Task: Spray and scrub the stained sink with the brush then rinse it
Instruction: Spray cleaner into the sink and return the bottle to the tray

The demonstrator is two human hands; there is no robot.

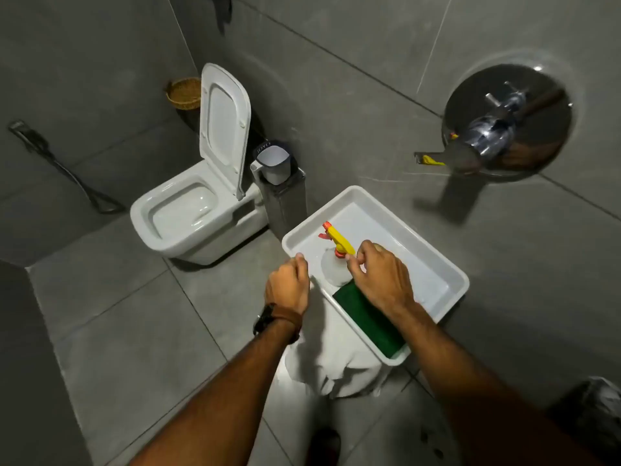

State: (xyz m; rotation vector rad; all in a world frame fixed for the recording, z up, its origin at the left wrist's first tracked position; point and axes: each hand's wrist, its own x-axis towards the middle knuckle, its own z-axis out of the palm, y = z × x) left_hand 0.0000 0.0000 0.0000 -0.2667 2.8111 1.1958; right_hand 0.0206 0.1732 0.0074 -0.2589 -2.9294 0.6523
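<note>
Right hand (379,277) over sink's (450,264) near edge, fingers pinched at spray bottle (337,255) neck, grip uncertain | bottle lies nozzle away | left hand (288,285) curled on sink's left rim.

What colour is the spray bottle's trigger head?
Yellow, with an orange-red nozzle and collar, on the spray bottle lying in the white sink. Head view shows it best.

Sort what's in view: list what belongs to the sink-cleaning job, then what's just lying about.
For the job: sink, spray bottle lying in it, green scrub pad, wall tap, left hand, right hand.

Lying about: toilet, wicker basket, white cloth, bin.
</note>
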